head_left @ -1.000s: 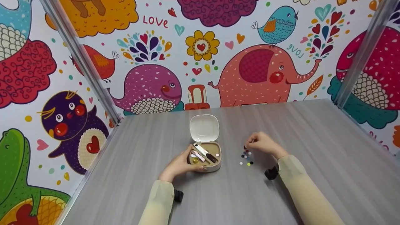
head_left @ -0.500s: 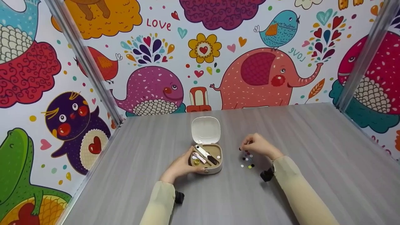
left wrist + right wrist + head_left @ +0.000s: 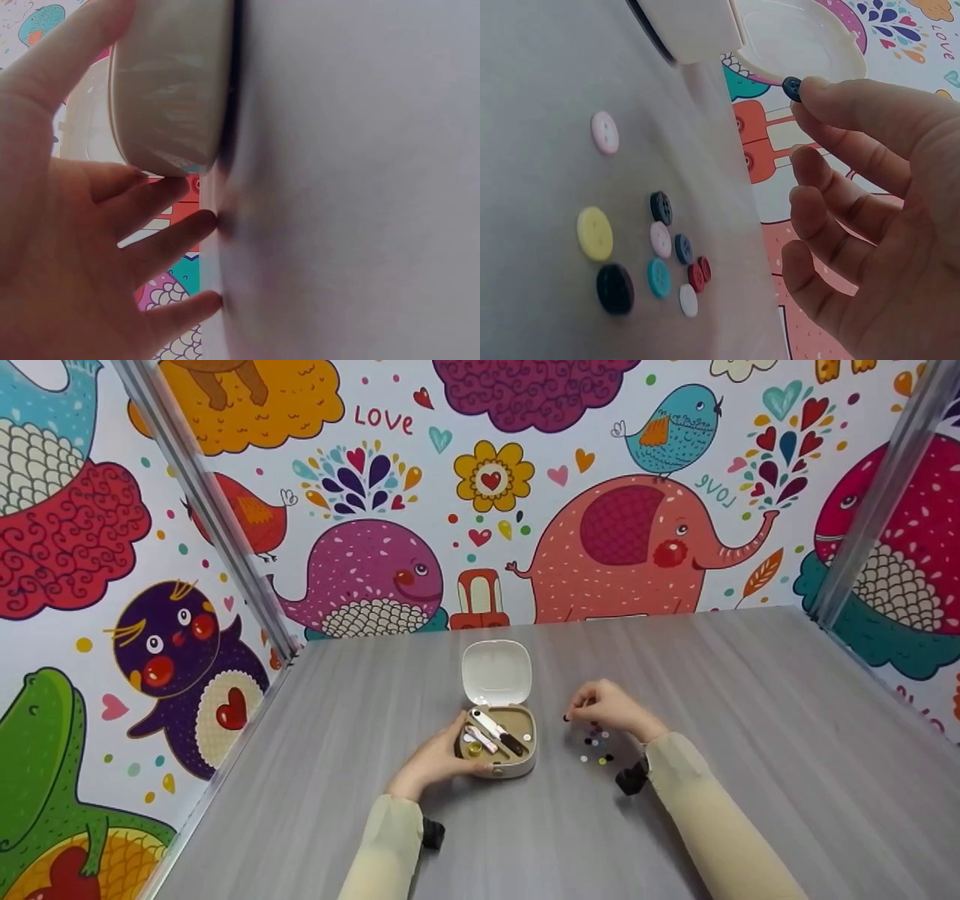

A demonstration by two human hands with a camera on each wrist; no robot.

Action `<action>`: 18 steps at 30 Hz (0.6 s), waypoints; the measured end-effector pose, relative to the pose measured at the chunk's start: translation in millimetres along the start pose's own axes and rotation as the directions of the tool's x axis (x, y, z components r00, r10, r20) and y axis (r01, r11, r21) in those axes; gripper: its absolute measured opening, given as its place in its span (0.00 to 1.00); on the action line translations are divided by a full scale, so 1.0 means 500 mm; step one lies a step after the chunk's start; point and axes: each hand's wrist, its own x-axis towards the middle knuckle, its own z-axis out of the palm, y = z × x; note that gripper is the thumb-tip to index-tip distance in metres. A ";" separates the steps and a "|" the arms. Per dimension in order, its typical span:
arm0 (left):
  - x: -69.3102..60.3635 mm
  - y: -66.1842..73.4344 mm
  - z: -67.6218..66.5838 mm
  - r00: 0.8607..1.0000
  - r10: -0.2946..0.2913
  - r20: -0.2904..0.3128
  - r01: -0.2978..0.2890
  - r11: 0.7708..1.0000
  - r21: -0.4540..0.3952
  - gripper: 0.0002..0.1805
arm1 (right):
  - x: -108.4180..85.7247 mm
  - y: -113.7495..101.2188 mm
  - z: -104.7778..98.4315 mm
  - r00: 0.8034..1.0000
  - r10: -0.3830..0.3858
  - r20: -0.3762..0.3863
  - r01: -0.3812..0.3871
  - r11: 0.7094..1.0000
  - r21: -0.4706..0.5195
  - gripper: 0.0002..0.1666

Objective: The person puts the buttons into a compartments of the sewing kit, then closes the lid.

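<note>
Between thumb and index finger, my right hand [image 3: 611, 710] pinches a dark button [image 3: 792, 88], held above the table right of the box. A cream box [image 3: 513, 769] stands with its lid [image 3: 496, 672] raised. Thumb and fingers of my left hand [image 3: 433, 760] grip the box's left side; in the left wrist view the hand [image 3: 82, 225] spans the box wall [image 3: 169, 82]. Inside lie a white-and-black tool [image 3: 498, 731], a small pinkish item [image 3: 481, 739], a yellow round item [image 3: 475, 748] and a white button [image 3: 527, 737].
Several loose buttons lie on the grey table [image 3: 345, 720] below the right hand, among them a yellow button [image 3: 595, 234], a black button [image 3: 615, 289] and a turquoise button [image 3: 659, 277]. A patterned wall [image 3: 570, 420] with metal posts stands behind the table.
My right hand has moved left, toward the box, carrying the dark button away from the loose ones. My left hand has kept its grip on the box. The head view has shifted slightly.
</note>
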 end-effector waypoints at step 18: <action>0.000 0.000 0.001 1.000 0.004 -0.010 -0.004 1.000 0.019 0.62 | 0.013 -0.017 0.025 1.000 -0.015 0.001 0.015 0.999 -0.041 0.04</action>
